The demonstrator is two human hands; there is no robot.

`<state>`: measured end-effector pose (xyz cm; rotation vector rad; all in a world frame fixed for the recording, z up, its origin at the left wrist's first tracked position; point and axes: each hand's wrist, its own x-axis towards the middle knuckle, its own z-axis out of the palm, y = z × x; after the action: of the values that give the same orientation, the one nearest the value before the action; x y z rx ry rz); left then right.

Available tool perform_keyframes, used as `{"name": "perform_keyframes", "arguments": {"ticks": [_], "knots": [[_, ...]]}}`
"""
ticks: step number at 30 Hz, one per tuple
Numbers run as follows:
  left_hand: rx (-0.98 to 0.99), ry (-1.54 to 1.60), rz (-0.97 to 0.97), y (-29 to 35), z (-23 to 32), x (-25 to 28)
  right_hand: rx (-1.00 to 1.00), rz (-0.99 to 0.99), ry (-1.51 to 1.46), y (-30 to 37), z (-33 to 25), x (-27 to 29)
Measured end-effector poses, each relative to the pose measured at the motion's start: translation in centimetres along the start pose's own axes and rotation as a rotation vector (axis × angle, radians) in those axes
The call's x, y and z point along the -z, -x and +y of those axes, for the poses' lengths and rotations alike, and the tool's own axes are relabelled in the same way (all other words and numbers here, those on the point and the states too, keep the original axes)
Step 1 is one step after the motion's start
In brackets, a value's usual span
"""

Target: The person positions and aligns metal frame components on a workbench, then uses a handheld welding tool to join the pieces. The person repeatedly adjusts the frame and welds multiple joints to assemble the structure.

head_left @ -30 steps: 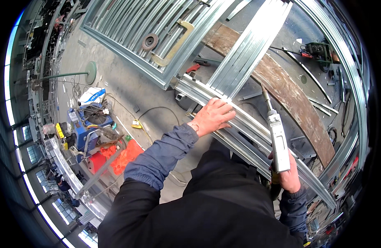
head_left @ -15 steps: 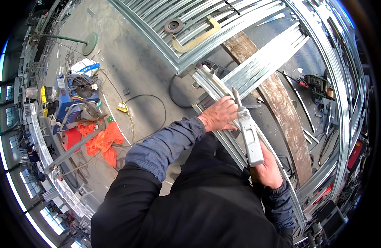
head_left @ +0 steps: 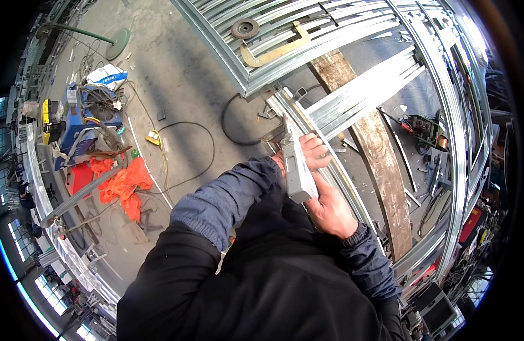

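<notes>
A grey boxy handheld tool with a slotted body and a narrow pointed nose sits in my right hand, which closes round its rear end, thumb along the side. Its nose points forward, toward the end of a galvanized steel profile that runs in front of me. My left hand lies at that profile, fingers curled over it. The tool's body passes in front of the left palm and hides it.
Ahead lies a frame of steel slats carrying a grinding disc and a brass-coloured C-shaped clamp. A rusty plank passes under the profiles. To the left stand a blue machine, orange cloth and loose cables.
The tool and my right hand have moved left, bringing the tool across my left hand. My left hand stays at the profile. The whole view has shifted slightly.
</notes>
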<state>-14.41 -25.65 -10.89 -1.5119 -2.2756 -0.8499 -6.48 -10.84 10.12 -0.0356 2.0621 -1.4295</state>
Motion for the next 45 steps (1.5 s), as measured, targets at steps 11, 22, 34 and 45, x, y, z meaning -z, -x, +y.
{"name": "perform_keyframes", "arguments": {"ticks": [11,22,34,45], "knots": [[-0.046,-0.038,0.010,-0.4,-0.3,0.3,0.046,0.108,0.073,-1.0,1.1,-1.7],[0.019,0.048,0.010,-0.1,0.1,-0.7,0.040,0.112,0.114,-1.0,1.9,-2.3],[0.021,0.062,0.023,0.0,0.0,-0.9,-0.069,0.068,0.135,-1.0,0.9,-2.3],[-0.007,0.037,0.074,-0.3,-0.1,-0.7,-0.068,0.083,0.142,-0.8,1.1,-2.4]]}}
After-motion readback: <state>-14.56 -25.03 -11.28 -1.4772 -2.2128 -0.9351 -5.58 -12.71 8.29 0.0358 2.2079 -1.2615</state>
